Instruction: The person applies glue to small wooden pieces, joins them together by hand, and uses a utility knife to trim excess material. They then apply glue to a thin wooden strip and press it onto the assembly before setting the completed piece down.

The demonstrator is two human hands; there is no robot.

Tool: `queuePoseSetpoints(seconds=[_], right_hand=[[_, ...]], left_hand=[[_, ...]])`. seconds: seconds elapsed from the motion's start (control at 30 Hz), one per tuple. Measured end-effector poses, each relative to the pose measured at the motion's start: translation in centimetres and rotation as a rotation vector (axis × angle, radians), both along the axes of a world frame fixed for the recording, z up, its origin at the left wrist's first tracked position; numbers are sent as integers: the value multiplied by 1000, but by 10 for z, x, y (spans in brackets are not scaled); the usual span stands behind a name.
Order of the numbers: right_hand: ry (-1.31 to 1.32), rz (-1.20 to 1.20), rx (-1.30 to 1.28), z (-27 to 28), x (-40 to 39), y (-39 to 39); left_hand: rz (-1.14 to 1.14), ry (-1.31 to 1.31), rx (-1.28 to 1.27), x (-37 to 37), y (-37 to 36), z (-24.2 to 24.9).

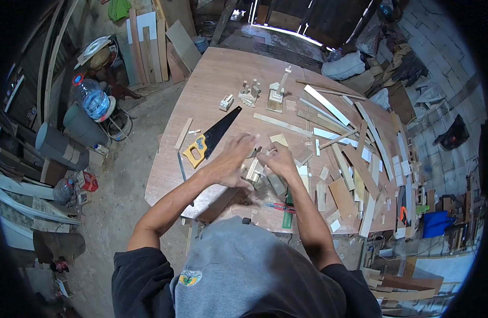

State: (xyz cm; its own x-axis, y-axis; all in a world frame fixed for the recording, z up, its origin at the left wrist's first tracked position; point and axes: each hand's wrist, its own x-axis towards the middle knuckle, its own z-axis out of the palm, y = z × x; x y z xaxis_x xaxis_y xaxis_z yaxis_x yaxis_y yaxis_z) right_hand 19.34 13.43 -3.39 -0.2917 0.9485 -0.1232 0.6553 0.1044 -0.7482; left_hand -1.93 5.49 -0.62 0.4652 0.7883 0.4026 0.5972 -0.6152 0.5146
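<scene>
Near the front edge of the wooden table, my left hand curls round the left side of a small wooden piece, its fingers partly blurred. My right hand is closed at the upper right of the same piece, fingertips pinched near its top. A handsaw with a yellow handle lies left of my left hand. Red-handled pliers and a green strip lie nearer my body. Beyond my hands stand small wooden models and a taller one on a square base.
Many wooden strips and offcuts cover the table's right side. A water bottle rests on a stool at the left, near grey buckets. A white sack lies beyond the table's far right edge.
</scene>
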Motion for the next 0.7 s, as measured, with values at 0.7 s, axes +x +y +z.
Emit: queuePoseSetpoints(seconds=[0.7], right_hand=[[826, 53, -720, -30, -57, 6]], left_hand=[[585, -1394, -1080, -52, -130, -130]])
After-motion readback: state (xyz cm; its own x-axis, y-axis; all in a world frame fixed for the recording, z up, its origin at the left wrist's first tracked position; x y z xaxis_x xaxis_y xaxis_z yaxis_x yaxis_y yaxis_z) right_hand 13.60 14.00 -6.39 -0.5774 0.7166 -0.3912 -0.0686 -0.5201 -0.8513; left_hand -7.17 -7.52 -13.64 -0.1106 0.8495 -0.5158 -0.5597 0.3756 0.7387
